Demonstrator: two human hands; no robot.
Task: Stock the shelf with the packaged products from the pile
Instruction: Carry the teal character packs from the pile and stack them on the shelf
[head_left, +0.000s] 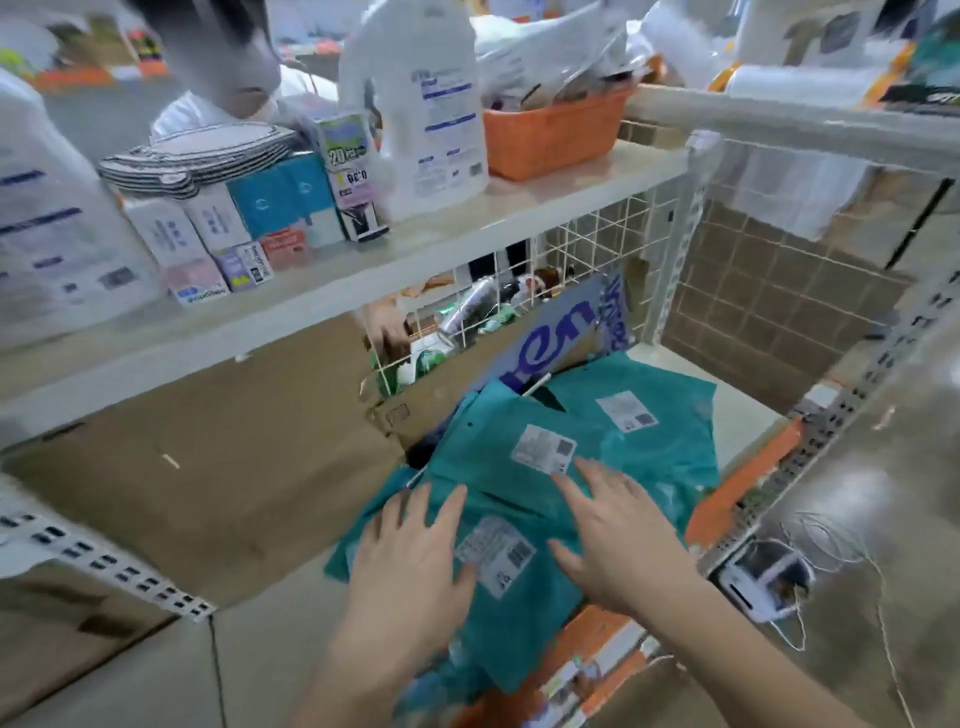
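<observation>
Three teal packaged products with white labels lie overlapping on the lower shelf (737, 400). The nearest teal package (519, 613) sits at the front edge, a second teal package (498, 452) lies behind it, and a third teal package (649, 395) is farthest back. My left hand (410, 556) lies flat with spread fingers on the nearest package, left of its label. My right hand (618, 540) rests with straight, spread fingers on the packages just right of that label. Neither hand grips anything.
A brown cardboard box (426, 410) with a blue printed flap stands behind the packages against a white wire grid (582, 244). The upper shelf (467, 228) carries small boxes, a large white jug (426, 109) and an orange basket (556, 135). Perforated metal uprights flank the bay.
</observation>
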